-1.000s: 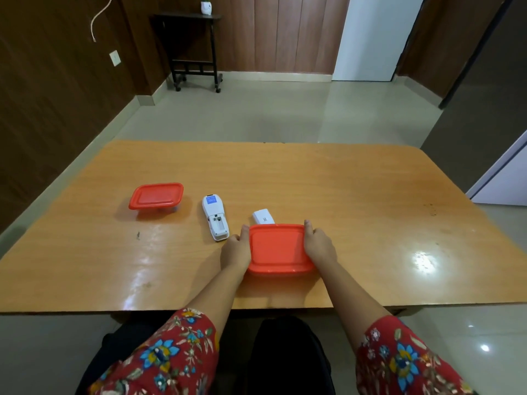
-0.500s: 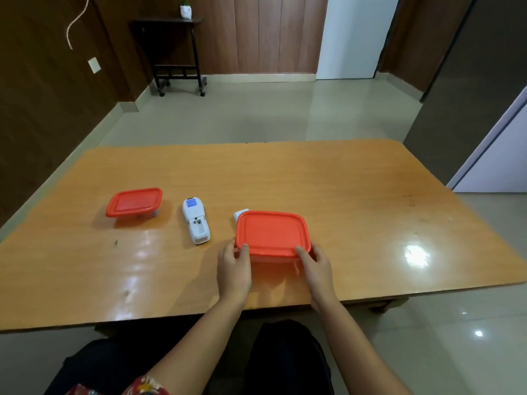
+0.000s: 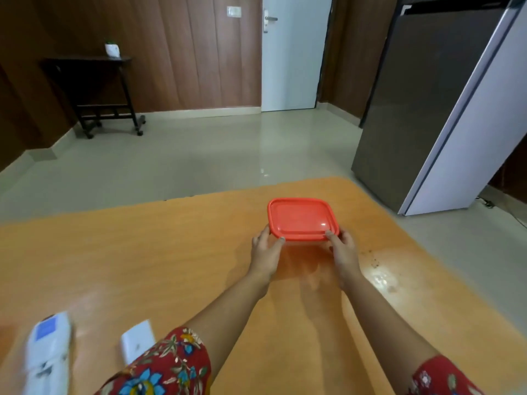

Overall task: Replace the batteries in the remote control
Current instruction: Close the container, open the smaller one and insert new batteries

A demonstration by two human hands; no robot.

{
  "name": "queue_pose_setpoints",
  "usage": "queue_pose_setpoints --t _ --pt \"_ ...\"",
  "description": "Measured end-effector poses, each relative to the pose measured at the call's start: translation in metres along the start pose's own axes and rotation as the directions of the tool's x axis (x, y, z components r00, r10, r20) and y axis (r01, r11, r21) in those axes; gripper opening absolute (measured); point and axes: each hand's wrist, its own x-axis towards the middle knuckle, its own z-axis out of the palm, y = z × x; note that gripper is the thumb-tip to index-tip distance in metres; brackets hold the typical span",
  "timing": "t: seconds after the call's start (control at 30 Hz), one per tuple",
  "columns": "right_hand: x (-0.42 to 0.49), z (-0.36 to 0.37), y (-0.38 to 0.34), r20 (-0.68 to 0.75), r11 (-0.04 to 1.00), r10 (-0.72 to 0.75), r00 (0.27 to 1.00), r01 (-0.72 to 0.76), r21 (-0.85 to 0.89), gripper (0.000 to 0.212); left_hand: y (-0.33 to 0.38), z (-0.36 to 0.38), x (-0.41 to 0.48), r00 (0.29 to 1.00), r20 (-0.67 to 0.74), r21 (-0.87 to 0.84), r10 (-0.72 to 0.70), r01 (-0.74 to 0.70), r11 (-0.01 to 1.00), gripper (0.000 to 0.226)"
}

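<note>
My left hand [image 3: 266, 248] and right hand [image 3: 343, 248] grip the near corners of the box [image 3: 301, 218], thumbs on the rim of its red lid, fingers curled under. I cannot tell whether the box rests on the table [image 3: 156, 252] or hangs just above it. The remote [image 3: 48, 352] lies well apart at the near left edge, blurred, its blue screen facing up. The white cover [image 3: 138, 340] lies just beside it, partly under my floral sleeve [image 3: 168, 366]. Past the table stand a fridge [image 3: 427, 109], a white door [image 3: 291, 52] and a dark stand [image 3: 94, 89] with a small pot [image 3: 112, 49].
</note>
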Motion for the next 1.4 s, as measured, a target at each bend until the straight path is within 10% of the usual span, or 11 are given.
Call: queue_pose_setpoints --t 0.5,1.0,1.23,1.4 --pt "0.211 -0.026 0.005 -0.076 0.985 -0.106 0.992 0.094 -0.146 0.038 -0.001 0.076 0.161 0.953 0.302 -0.019 0.031 -0.027 0.999 0.052" --pt "0.237 -0.028 0.025 -0.146 0.954 -0.035 0.989 -0.01 -0.299 0.09 -0.002 0.077 0.179 0.939 0.341 0.11 -0.041 0.004 0.994 0.059" --pt "0.144 -0.021 0.002 -0.16 0.966 0.001 0.987 -0.043 -0.255 0.043 0.017 0.037 0.119 0.99 0.139 -0.001 -0.03 0.031 1.0 0.021" --pt "0.001 -0.013 -0.032 0.145 0.975 0.211 0.967 -0.198 -0.101 0.021 0.027 -0.036 0.004 0.99 0.144 0.04 0.006 -0.012 0.999 0.025"
